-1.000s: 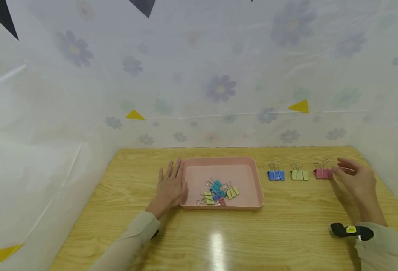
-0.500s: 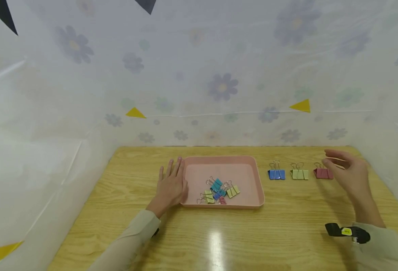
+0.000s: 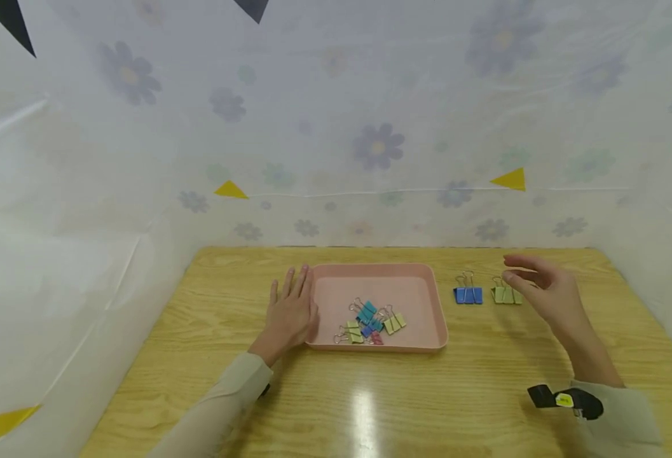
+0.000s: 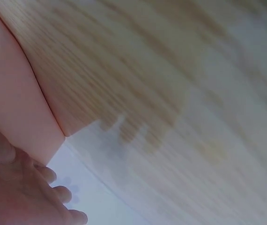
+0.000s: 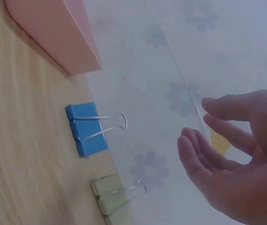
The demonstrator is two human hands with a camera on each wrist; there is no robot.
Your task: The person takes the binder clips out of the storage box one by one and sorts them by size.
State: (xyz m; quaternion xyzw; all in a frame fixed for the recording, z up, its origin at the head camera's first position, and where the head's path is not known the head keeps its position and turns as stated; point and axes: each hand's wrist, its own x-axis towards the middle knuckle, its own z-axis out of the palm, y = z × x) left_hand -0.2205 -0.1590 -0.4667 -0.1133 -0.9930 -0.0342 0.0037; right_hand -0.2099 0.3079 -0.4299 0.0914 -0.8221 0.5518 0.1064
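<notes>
Fingers spread, my left hand [image 3: 288,316] rests along the left wall of a pink tray [image 3: 407,292]. In the tray's front part lie small binder clips: a teal one [image 3: 367,312], a yellow one [image 3: 395,324], another yellow one [image 3: 354,333] and several smaller ones. Right of the tray a large blue binder clip [image 3: 468,296] stands on the table, handles up. Beside it stands a yellow-green binder clip [image 3: 500,296], partly covered by my right hand [image 3: 550,299]. That hand hovers with bent, parted fingers and nothing between them, as the right wrist view shows. A pink binder clip is hidden behind it.
The wooden table [image 3: 290,401] ends at the back against a white flowered plastic sheet [image 3: 313,127]. More sheeting rises at the left and right. A dark strap [image 3: 576,401] sits at my right cuff.
My right hand has moved left, from beside the pink binder clip to the yellow-green one, and now covers the pink clip from view. The left hand stays at the tray.
</notes>
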